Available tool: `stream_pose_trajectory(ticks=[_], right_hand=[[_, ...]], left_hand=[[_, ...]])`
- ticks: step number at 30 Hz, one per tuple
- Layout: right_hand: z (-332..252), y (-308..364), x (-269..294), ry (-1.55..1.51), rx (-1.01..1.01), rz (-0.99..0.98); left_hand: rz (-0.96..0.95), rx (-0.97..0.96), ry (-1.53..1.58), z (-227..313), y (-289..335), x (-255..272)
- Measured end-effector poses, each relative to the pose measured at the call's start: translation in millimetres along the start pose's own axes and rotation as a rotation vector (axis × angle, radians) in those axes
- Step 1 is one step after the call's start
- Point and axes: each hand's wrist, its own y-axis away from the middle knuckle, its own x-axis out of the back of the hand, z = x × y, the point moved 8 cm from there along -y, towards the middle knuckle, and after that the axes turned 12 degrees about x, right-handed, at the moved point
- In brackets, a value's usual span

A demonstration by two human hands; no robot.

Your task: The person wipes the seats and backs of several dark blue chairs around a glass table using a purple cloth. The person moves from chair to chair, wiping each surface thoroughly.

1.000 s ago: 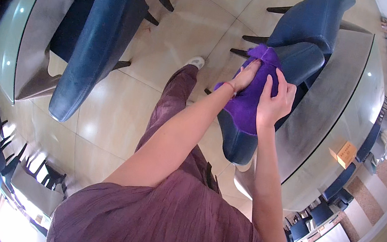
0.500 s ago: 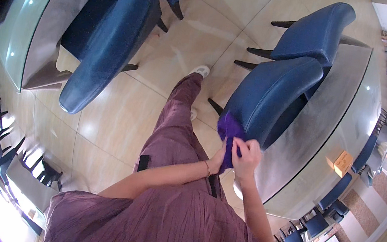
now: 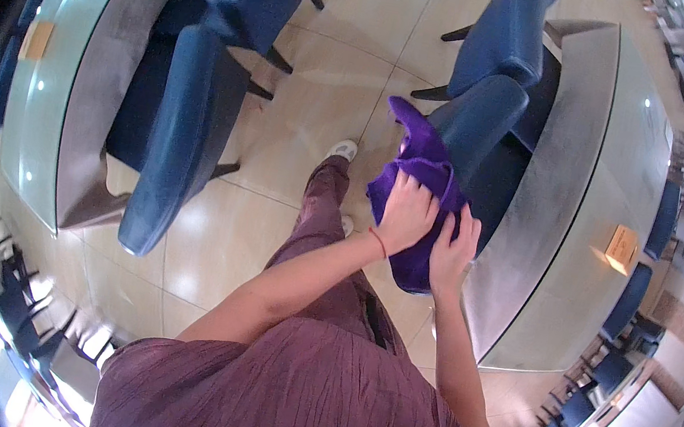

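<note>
A purple cloth [image 3: 415, 263] lies loosely bunched over the near end of the right-hand blue chair's backrest [image 3: 479, 123], one narrow end sticking up and away from me. My left hand [image 3: 408, 214] is closed on the cloth's middle, its fingers curled into the folds. Just to the right, my right hand [image 3: 453, 251] grips the cloth's right side, thumb and fingers bent around it. The cloth hides part of the chair top, and some fingertips are lost in its folds.
Beside the right chairs runs a glass-topped table [image 3: 563, 288] with a grey cloth, bearing an orange-yellow box [image 3: 621, 249]. Another such table [image 3: 45, 119] stands left, with blue chairs [image 3: 182, 139] along it. Tiled floor [image 3: 278, 170] lies between the rows, where my legs stand.
The purple cloth has gone from a small bunch to a wider spread over the chair back. Both hands have moved up and away from me, and the view has shifted.
</note>
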Motion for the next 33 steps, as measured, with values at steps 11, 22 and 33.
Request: stream_pose_trajectory(ticks=[11, 22, 33], right_hand=[[52, 12, -25, 0.034, -0.441, 0.17], [32, 54, -3, 0.16, -0.637, 0.187], [-3, 89, 26, 0.072, -0.996, 0.317]], left_hand=[[-0.257, -0.607, -0.511, 85, -73, -27], [-0.72, -0.778, -0.515, 86, -53, -37], [-0.942, -0.919, -0.53, 102, -51, -31]])
